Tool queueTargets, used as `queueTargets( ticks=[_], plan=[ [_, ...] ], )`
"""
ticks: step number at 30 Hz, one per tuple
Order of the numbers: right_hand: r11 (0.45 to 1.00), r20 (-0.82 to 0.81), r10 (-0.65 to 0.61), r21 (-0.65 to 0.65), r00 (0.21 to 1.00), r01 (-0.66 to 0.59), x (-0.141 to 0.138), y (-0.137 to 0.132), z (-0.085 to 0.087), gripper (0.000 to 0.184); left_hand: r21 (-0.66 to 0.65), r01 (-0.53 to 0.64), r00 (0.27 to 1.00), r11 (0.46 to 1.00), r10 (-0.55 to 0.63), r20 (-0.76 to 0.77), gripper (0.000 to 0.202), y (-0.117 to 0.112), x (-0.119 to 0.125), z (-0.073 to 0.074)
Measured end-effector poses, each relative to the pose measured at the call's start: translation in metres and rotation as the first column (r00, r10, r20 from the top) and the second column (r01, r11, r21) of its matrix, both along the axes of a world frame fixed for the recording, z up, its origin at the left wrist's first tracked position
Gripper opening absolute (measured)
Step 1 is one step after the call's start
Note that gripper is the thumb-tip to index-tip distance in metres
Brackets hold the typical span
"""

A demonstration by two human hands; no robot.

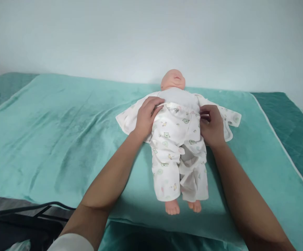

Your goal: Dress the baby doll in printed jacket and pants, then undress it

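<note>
Head view.
- Doll (172,79): on its back, mid-blanket (62,132) on bed, feet toward wearer, so waist sits within reach of both arms.
- Trousers (176,139): bear print, on doll, waistband at belly.
- Left hand (147,116), right hand (212,126): fingers curled, pinching waistband at opposite hips. Paired grip likely keeps band level.
- Jacket (231,116): spread open beneath doll.
- No brand or writing legible.

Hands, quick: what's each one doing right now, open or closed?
Left hand: closed, gripping the printed trousers at the waistband.
Right hand: closed on the waistband's other side.
</note>
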State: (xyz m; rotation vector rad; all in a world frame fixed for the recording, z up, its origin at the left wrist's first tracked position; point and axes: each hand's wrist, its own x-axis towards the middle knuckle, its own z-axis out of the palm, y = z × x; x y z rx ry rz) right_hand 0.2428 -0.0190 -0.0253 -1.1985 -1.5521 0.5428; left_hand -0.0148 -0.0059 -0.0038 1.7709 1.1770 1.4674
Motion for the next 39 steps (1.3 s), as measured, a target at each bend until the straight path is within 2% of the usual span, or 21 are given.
queueTargets(
  ticks=[3,7,10,12,19,23,27,31,33,36,39],
  plan=[
    [0.994,0.025,0.034,0.1,0.999,-0.036,-0.002,-0.004,0.005,0.016,0.009,0.068,0.996,0.998,-0.067,-0.06,0.025,0.001,-0.002,0.005],
    [0.982,0.074,0.039,0.182,0.997,-0.052,-0.011,-0.005,0.012,0.006,0.105,0.099,0.949,0.99,-0.062,-0.309,0.025,-0.003,0.005,0.012],
    [0.982,0.135,0.067,0.168,0.989,-0.089,-0.018,-0.005,0.017,0.011,0.124,0.115,0.891,0.986,-0.047,-0.452,0.021,-0.009,0.015,0.016],
    [0.986,0.162,0.078,0.133,0.984,-0.1,-0.021,-0.004,0.02,0.018,0.121,0.122,0.87,0.985,-0.047,-0.491,0.02,-0.011,0.02,0.016],
    [0.988,0.145,0.133,0.057,0.98,-0.143,-0.027,0.0,0.019,0.031,0.03,0.081,0.92,0.996,-0.063,-0.387,0.022,0.0,0.018,0.017],
    [0.972,-0.006,0.232,-0.035,0.973,-0.232,-0.02,0.009,0.014,0.036,-0.041,0.014,0.969,0.999,-0.024,-0.245,0.021,0.014,0.023,0.016],
    [0.9,-0.25,0.331,-0.206,0.91,-0.384,-0.01,0.017,0.011,0.038,-0.139,-0.018,0.999,0.99,0.014,-0.033,0.022,0.038,0.026,0.01],
    [0.837,-0.415,0.315,-0.302,0.854,-0.455,-0.008,0.019,0.01,0.034,-0.165,0.02,0.997,0.986,-0.008,0.073,0.023,0.06,0.023,0.004],
    [0.83,-0.455,0.285,-0.323,0.844,-0.455,-0.008,0.02,0.008,0.035,-0.174,0.019,0.994,0.985,0.0,0.11,0.024,0.066,0.021,0.001],
    [0.852,-0.491,0.221,-0.323,0.843,-0.412,-0.008,0.026,0.004,0.033,-0.162,0.012,0.996,0.987,0.002,0.085,0.024,0.071,0.018,-0.003],
    [0.84,-0.618,0.151,-0.331,0.772,-0.429,-0.009,0.032,-0.001,0.032,-0.135,-0.02,0.997,0.991,0.01,-0.072,0.027,0.072,0.017,-0.006]
  ],
)
